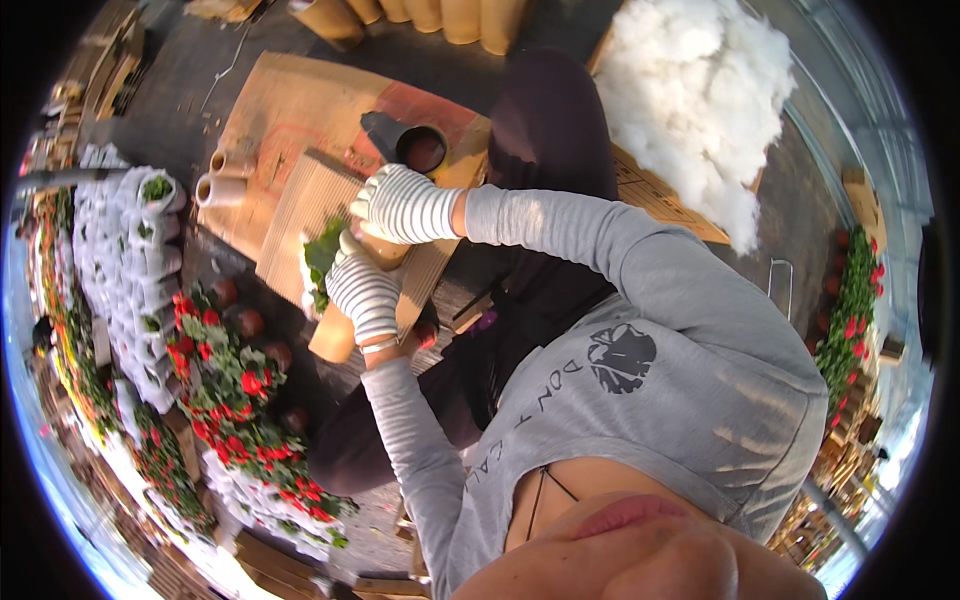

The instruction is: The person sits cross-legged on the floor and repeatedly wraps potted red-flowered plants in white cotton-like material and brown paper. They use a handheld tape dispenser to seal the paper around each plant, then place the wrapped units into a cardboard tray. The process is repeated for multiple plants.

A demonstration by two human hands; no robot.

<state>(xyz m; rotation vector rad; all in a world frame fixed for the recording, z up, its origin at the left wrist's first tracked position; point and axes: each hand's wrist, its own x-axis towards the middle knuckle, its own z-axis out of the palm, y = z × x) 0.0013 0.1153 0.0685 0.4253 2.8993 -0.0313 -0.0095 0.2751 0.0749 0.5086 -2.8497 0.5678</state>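
My right hand point(409, 204), in a white-and-grey striped glove, grips a tan, rounded piece point(384, 251), perhaps a pot or cardboard sleeve. My left hand point(365, 294), gloved alike, closes on its other side, by the green leaves and white parts of a plant point(324, 247). The fingers partly hide how plant and tan piece join. Beneath lies a ribbed corrugated cardboard sheet point(300, 217), on a larger flat cardboard point(259, 112). A tan cardboard tube point(334, 339) lies below my left hand. Beyond my right hand is a dark round container or roll with a yellowish rim point(422, 148).
Short cardboard tubes point(223, 190) lie at the cardboard's left edge. White fluffy stuffing point(697, 97) is heaped on a carton at upper right. Taller tubes point(461, 19) stand at the top. Red-flowered potted plants point(232, 405) and white-wrapped pots point(124, 262) line the left.
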